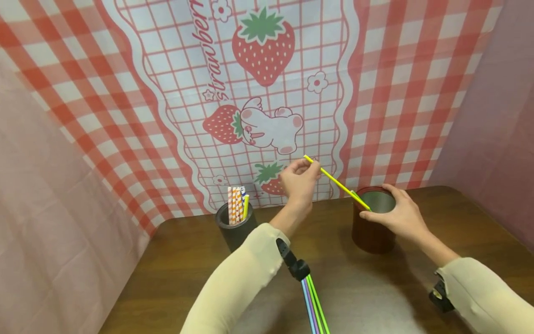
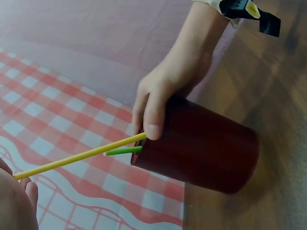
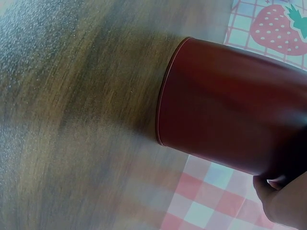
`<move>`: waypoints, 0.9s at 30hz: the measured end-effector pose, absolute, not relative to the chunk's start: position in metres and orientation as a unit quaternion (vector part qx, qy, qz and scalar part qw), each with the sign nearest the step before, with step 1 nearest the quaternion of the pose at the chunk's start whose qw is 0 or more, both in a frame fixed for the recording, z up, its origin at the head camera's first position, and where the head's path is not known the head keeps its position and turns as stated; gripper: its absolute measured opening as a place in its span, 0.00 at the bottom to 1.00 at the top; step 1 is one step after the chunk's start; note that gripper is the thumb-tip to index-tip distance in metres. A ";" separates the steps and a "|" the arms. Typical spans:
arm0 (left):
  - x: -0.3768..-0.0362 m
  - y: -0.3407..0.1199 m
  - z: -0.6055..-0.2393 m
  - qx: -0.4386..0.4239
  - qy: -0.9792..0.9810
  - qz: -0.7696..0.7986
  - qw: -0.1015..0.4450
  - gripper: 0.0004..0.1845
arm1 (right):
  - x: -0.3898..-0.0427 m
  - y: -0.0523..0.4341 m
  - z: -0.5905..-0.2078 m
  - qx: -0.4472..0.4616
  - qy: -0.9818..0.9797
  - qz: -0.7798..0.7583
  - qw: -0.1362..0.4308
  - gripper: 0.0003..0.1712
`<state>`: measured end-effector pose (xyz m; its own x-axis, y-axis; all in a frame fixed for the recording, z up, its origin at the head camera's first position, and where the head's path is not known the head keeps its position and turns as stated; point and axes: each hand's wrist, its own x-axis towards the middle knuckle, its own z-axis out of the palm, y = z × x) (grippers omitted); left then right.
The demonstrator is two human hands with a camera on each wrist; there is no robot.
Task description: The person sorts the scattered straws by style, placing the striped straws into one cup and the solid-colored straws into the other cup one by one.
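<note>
1. While the left hand pinches the upper end of a yellow straw, its grip is clamped on that straw, which slants down and away to the right of it.
2. At the straw's lower tip sits the rim of a dark red cup, which stands on the worktop; in the left wrist view the tip is right at the cup's mouth, touching the right hand's thumb.
3. Wrapped round the cup's rim and wall, the right hand has its grip closed on the cup, steadying it upright.
4. Just inside that mouth, beside the yellow tip, a green straw already pokes out, so at least one straw appears to be moved over.
5. Off to the left of the pinching grip stands a black cup holding several more straws, striped and plain; by my reading these are what is left, and the yellow one is not yet dropped in.
</note>
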<state>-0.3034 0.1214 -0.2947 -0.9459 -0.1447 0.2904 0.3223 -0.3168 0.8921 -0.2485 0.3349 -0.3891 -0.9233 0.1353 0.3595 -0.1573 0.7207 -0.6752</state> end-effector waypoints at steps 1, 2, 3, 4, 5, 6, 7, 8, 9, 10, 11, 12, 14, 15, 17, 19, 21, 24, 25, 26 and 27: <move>-0.303 0.124 -0.297 -0.079 -0.573 -0.803 0.147 0.05 | -0.249 0.335 -0.389 0.006 -0.906 0.374 0.196 0.59; -0.303 0.126 -0.299 -0.078 -0.580 -0.797 0.149 0.05 | -0.248 0.335 -0.389 0.005 -0.906 0.375 0.196 0.59; -0.303 0.128 -0.302 -0.076 -0.590 -0.789 0.153 0.05 | -0.248 0.334 -0.389 0.005 -0.906 0.375 0.195 0.59; -0.303 0.130 -0.304 -0.074 -0.599 -0.782 0.155 0.06 | -0.249 0.334 -0.389 0.005 -0.906 0.375 0.195 0.59; -0.303 0.132 -0.307 -0.073 -0.610 -0.773 0.160 0.05 | -0.249 0.334 -0.389 0.005 -0.906 0.376 0.195 0.59; -0.302 0.134 -0.310 -0.073 -0.619 -0.765 0.162 0.05 | -0.248 0.333 -0.389 0.005 -0.906 0.376 0.194 0.59; -0.302 0.136 -0.312 -0.071 -0.628 -0.758 0.164 0.05 | -0.249 0.333 -0.389 0.005 -0.906 0.376 0.193 0.59; -0.301 0.138 -0.314 -0.066 -0.639 -0.748 0.166 0.05 | -0.249 0.333 -0.389 0.004 -0.906 0.377 0.191 0.59; -0.300 0.140 -0.316 -0.064 -0.650 -0.738 0.169 0.05 | -0.249 0.333 -0.389 0.004 -0.907 0.377 0.190 0.59; -0.299 0.143 -0.319 -0.061 -0.658 -0.731 0.169 0.05 | -0.249 0.333 -0.389 0.003 -0.907 0.377 0.189 0.59; -0.299 0.146 -0.321 -0.060 -0.666 -0.724 0.169 0.05 | -0.249 0.333 -0.388 0.003 -0.907 0.376 0.188 0.59; -0.298 0.149 -0.324 -0.058 -0.673 -0.718 0.168 0.05 | -0.249 0.333 -0.388 0.002 -0.907 0.376 0.188 0.59; -0.298 0.154 -0.330 -0.058 -0.686 -0.705 0.170 0.05 | -0.249 0.333 -0.388 0.002 -0.907 0.376 0.188 0.58; -0.298 0.157 -0.333 -0.061 -0.689 -0.701 0.171 0.04 | -0.249 0.333 -0.388 0.002 -0.907 0.376 0.189 0.59; -0.298 0.162 -0.339 -0.067 -0.693 -0.698 0.168 0.04 | -0.249 0.333 -0.387 0.002 -0.907 0.377 0.188 0.59; -0.297 0.167 -0.344 -0.072 -0.700 -0.691 0.163 0.04 | -0.249 0.333 -0.387 0.002 -0.907 0.377 0.189 0.58; -0.296 0.171 -0.348 -0.076 -0.704 -0.689 0.155 0.04 | -0.249 0.333 -0.387 0.001 -0.906 0.378 0.190 0.58; -0.293 0.176 -0.354 -0.073 -0.710 -0.686 0.140 0.04 | -0.248 0.333 -0.388 0.001 -0.906 0.379 0.190 0.59; -0.292 0.176 -0.355 -0.070 -0.712 -0.685 0.134 0.04 | -0.248 0.333 -0.388 0.001 -0.906 0.379 0.189 0.59; -0.291 0.176 -0.357 -0.068 -0.713 -0.686 0.128 0.04 | -0.248 0.334 -0.388 0.001 -0.906 0.380 0.188 0.59; -0.290 0.176 -0.358 -0.065 -0.715 -0.685 0.124 0.04 | -0.248 0.334 -0.388 0.001 -0.906 0.380 0.187 0.59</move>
